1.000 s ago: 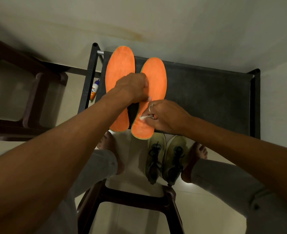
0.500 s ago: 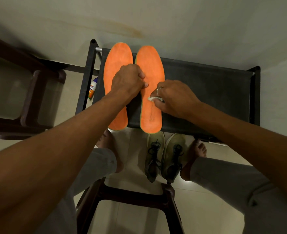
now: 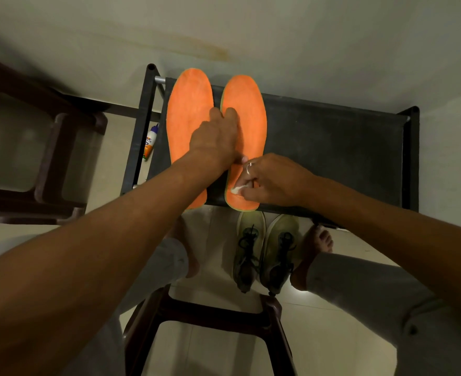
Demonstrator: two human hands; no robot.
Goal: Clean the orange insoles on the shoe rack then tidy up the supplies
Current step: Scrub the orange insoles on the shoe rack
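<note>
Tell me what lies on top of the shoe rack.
On the shoe rack: a left insole and a right insole, both orange. The left hand presses them; the right hand pinches a white wad onto the right heel. The forearm hides part of the left insole.

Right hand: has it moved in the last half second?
Yes. The right hand, pinching a white wad, slid back toward the shoe rack's front edge, reaching the heel end of the right insole.

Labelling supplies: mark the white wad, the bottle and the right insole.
white wad (image 3: 236,189): head view, exposed tip.
bottle (image 3: 150,143): head view, label.
right insole (image 3: 247,104): head view, bare toe end.
</note>
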